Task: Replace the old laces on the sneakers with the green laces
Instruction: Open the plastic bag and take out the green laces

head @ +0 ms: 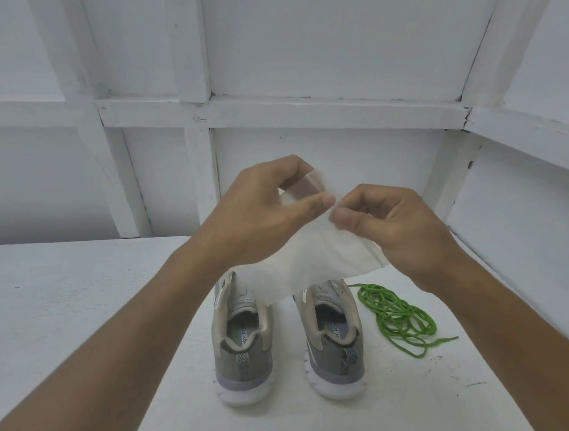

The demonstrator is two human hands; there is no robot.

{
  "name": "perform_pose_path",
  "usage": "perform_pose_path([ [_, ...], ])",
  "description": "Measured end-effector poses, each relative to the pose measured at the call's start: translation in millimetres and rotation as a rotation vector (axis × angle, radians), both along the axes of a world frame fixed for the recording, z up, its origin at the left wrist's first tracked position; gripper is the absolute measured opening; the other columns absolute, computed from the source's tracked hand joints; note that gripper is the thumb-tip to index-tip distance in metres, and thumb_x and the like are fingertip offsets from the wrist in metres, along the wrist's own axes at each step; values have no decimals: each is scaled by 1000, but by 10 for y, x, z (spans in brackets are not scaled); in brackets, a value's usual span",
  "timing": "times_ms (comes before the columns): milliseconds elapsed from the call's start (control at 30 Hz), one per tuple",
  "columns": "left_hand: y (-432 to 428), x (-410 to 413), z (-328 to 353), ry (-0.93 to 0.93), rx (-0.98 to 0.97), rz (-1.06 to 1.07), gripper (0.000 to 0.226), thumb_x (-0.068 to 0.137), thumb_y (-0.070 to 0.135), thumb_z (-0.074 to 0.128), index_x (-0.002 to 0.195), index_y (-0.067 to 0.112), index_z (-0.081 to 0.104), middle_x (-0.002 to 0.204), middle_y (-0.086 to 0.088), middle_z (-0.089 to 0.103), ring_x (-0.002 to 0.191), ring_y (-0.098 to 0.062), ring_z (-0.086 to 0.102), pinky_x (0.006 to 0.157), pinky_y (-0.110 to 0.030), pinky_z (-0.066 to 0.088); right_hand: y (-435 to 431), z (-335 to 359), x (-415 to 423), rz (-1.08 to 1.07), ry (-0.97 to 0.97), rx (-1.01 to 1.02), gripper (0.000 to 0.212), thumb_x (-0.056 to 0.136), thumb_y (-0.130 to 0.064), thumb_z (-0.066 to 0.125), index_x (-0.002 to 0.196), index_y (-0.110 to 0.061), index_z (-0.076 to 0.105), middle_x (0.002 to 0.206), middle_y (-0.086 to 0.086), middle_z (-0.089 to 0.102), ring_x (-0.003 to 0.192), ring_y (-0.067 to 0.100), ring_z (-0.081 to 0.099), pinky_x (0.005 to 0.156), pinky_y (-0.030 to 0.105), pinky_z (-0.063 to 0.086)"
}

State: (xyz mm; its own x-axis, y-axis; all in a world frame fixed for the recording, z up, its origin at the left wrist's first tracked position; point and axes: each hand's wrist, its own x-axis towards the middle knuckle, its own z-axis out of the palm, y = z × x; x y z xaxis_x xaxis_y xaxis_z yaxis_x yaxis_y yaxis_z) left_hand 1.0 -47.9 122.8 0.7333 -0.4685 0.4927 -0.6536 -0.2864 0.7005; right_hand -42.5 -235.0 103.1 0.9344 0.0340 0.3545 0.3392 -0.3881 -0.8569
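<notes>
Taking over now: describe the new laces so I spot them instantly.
On the white table, find the right-hand grey sneaker of the pair. Beside its right side lies a loose, tangled heap of cord: the green laces, the only bright green thing there.

head-worn view looks forward and down, close over the table [60, 303].

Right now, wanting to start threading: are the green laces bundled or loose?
Loose. The green laces sprawl in an untied tangle on the table beside the right sneaker, one tip trailing free.
</notes>
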Motion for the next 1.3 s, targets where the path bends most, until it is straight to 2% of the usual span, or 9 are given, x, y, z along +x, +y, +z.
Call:
perform_pose_path([
  [167,-7,-2,-11,-7,-8,31,13,91,30,65,79,33,61,78,14,65,75,-12,60,71,-31,46,33,-3,-35,14,9,20,8,87,-25,70,82,-19,72,82,0,69,84,20,60,86,36,47],
  [333,47,55,-15,-24,-61,116,14,91,34,62,78,34,57,76,15,62,77,-9,59,72,-27,44,-17,-99,-84,-27,36,-5,23,79,-39,69,90,-20,71,91,-3,70,88,12,64,83,28,49],
  [433,102,104,-41,21,-141,148,9,88,34,62,80,30,59,73,15,61,72,-2,57,73,-25,45,-71,-140,-84,-61,48,101,20,78,-35,69,82,-15,69,78,-1,62,73,8,54,71,23,46],
  [600,138,117,-96,109,-240,170,18,81,39,61,83,22,65,73,12,62,72,-8,58,79,-38,50,-89,-152,-65,-5,74,324,14,73,-34,72,75,-22,76,78,1,66,76,12,56,67,26,44],
  [833,213,134,-143,253,-297,182,17,74,39,68,84,25,68,77,13,69,74,-5,62,76,-29,46,-59,-120,-37,-55,-8,291,13,78,-25,66,74,-15,72,68,-13,67,65,0,53,68,18,39],
  [900,242,132,-116,200,-225,219,27,76,41,72,100,30,66,95,18,68,88,0,62,79,-22,45,-38,-100,-32,-66,-38,217,15,80,-24,66,79,-10,72,67,-15,65,65,-3,54,66,11,40],
  [1000,240,59,21,-81,74,214,44,77,52,68,118,40,57,118,25,60,114,2,51,93,-23,40,-15,-79,-16,-76,-60,113,24,75,-35,68,79,-13,74,72,-9,62,70,4,52,69,15,39],
  [1133,114,-26,215,-284,471,147,22,87,47,62,107,38,65,97,24,63,111,-6,49,102,-42,35,31,-42,-6,-63,-91,65,23,77,-33,70,79,-10,74,73,-12,61,75,8,55,71,19,42],
  [1300,80,15,239,-253,536,80,15,90,46,58,101,37,65,97,19,60,103,-7,47,90,-34,36,11,-33,-22,-79,-101,-9,11,83,-23,71,80,-14,75,74,-15,62,72,4,55,67,14,41],
])
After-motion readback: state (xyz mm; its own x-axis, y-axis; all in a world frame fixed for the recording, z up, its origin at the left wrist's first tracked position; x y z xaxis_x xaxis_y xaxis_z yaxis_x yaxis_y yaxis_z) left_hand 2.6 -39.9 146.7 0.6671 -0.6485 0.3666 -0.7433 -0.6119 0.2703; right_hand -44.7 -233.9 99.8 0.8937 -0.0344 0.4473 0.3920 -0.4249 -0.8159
